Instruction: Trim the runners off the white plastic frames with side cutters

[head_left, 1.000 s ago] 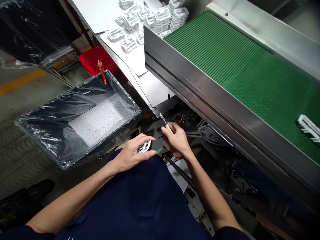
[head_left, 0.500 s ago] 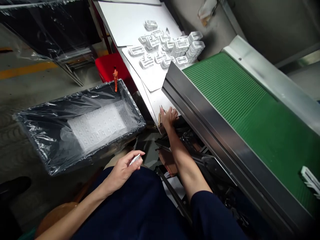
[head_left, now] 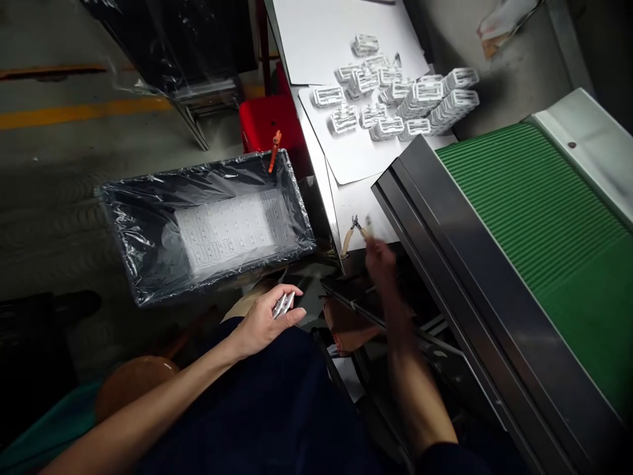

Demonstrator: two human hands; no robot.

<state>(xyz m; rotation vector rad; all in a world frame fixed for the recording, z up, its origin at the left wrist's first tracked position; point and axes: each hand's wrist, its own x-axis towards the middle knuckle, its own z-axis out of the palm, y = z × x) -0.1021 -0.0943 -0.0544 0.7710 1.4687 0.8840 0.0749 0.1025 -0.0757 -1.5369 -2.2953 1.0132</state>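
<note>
My left hand (head_left: 270, 320) is closed around a couple of small flat white-and-silver parts (head_left: 283, 305), held above my lap. My right hand (head_left: 380, 260), smeared by motion, is at the near edge of the white table. Its fingers look closed, and a thin blurred thing (head_left: 368, 225) sticks up from them; I cannot tell its kind. Just left of that hand, a pair of nippers (head_left: 354, 227) with beige handles lies spread on the table. Stacks of white plastic parts (head_left: 388, 125) stand farther back on white sheets.
On the left is a black crate (head_left: 143, 257) lined with clear plastic, holding rows of pale parts (head_left: 232, 227). An orange clip-like tool (head_left: 275, 152) hangs on its rim. A red stool (head_left: 267, 122) is behind. The green conveyor belt (head_left: 544, 224) with metal sides runs along the right.
My right hand has come off the nippers and moved back toward me, blurred. My left hand has turned, showing more of its parts. The view has swung left, shifting everything rightward.
</note>
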